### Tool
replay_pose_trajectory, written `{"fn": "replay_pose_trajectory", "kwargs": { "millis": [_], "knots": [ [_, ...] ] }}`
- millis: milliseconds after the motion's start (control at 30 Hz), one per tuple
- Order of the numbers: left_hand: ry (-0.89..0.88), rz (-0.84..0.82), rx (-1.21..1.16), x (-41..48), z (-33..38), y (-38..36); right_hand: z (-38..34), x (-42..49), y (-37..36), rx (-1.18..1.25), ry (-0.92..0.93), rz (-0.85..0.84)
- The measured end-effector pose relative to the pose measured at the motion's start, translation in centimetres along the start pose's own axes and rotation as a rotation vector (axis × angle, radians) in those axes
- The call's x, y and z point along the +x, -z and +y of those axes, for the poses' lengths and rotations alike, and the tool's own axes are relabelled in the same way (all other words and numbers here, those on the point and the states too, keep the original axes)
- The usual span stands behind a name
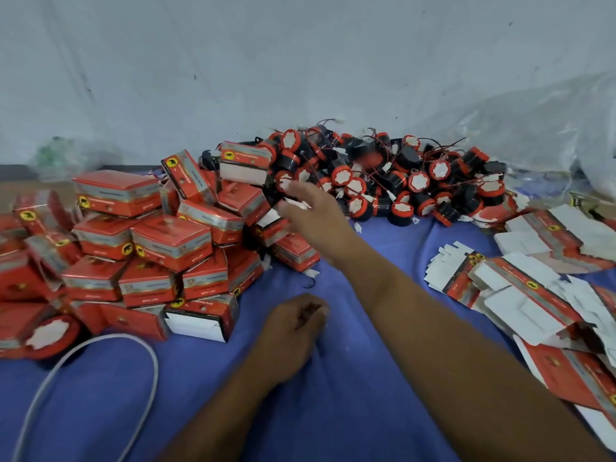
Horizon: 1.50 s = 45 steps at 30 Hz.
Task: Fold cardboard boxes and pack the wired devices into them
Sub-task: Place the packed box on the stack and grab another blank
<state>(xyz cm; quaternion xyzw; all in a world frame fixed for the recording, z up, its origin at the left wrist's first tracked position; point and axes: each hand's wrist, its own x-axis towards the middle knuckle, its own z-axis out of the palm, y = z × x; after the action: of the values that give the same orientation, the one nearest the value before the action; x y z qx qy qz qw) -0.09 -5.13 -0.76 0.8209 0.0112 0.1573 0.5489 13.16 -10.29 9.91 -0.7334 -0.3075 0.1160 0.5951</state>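
The right hand (308, 208) is extended forward over the blue cloth (350, 378) with its fingers spread apart and holding nothing; it is blurred. Just beyond its fingertips, one red box (245, 165) sits tilted at the top edge of the stack of folded boxes (143, 235), white end flap facing the camera. The left hand (293, 325) rests on the cloth with its fingers curled under; whether they hold anything cannot be told. The heap of wired devices (383, 181), round black bodies with red rims and thin wires, lies behind the right hand against the pale wall. Flat, unfolded boxes (520, 295) lie spread at the right. A white cable (146, 355) loops across the cloth at lower left.
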Motion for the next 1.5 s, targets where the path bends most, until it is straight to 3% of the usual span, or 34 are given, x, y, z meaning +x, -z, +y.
{"fn": "replay_pose_trajectory", "kwargs": {
  "millis": [133,200,267,367,467,533,600,667,767,833,933,1000,1067,1133,1200,1300,1367,1433,1500],
  "knots": [
    [-0.037,-0.012,0.069,0.4,0.1,0.1,4.9,-4.5,8.3,-0.709,-0.129,0.150],
    [-0.039,-0.013,0.083,0.5,0.0,0.0,6.8,-7.0,14.0,-1.058,-0.395,0.181],
    [-0.032,-0.012,0.068,0.4,-0.2,-0.1,8.1,-9.2,18.3,-1.259,-0.654,0.170],
    [-0.002,-0.005,0.076,0.3,-0.3,-0.2,9.4,-11.1,20.7,-1.253,-0.776,0.177],
    [0.035,-0.006,0.052,0.2,0.0,-0.1,10.5,-12.1,21.4,-1.186,-0.667,0.385],
    [0.045,-0.011,0.040,0.0,0.1,0.0,11.0,-12.9,22.2,-1.096,-0.748,0.510],
    [0.052,-0.010,0.048,0.1,0.1,0.0,11.0,-13.6,23.0,-1.199,-0.816,0.422],
    [0.064,-0.012,0.059,0.2,0.0,0.1,10.8,-13.5,22.6,-1.279,-0.742,0.386],
    [0.076,-0.025,0.064,0.2,0.1,0.1,10.7,-13.1,20.5,-1.158,-0.599,0.424],
    [0.080,-0.022,0.068,0.1,0.2,0.0,10.3,-12.9,18.9,-1.056,-0.356,0.470],
    [0.081,-0.010,0.077,-0.1,0.4,-0.1,7.5,-13.0,15.9,-1.158,0.158,0.525],
    [0.083,0.000,0.019,-0.1,0.6,-0.1,6.3,-13.2,13.0,-0.959,0.426,0.429],
    [0.055,-0.009,-0.082,0.0,0.9,-0.3,6.4,-13.7,9.3,-0.591,0.538,0.334],
    [0.030,-0.005,-0.147,0.2,0.9,-0.4,6.5,-14.0,6.1,-0.201,0.354,0.254],
    [0.017,0.044,-0.135,0.3,1.0,-0.5,6.3,-13.9,4.1,0.031,0.141,0.237],
    [-0.006,0.144,0.013,0.4,0.9,-0.5,6.1,-13.3,4.1,0.525,-0.130,0.227],
    [-0.025,0.131,0.069,0.3,1.2,-0.8,6.1,-13.2,5.0,0.815,-0.288,0.130],
    [0.010,0.050,-0.045,0.1,1.8,-1.6,6.1,-13.5,5.3,0.898,-0.280,-0.033],
    [0.030,-0.015,-0.152,-0.1,2.0,-2.6,6.5,-13.6,4.8,0.770,-0.212,-0.120]
  ]
}}
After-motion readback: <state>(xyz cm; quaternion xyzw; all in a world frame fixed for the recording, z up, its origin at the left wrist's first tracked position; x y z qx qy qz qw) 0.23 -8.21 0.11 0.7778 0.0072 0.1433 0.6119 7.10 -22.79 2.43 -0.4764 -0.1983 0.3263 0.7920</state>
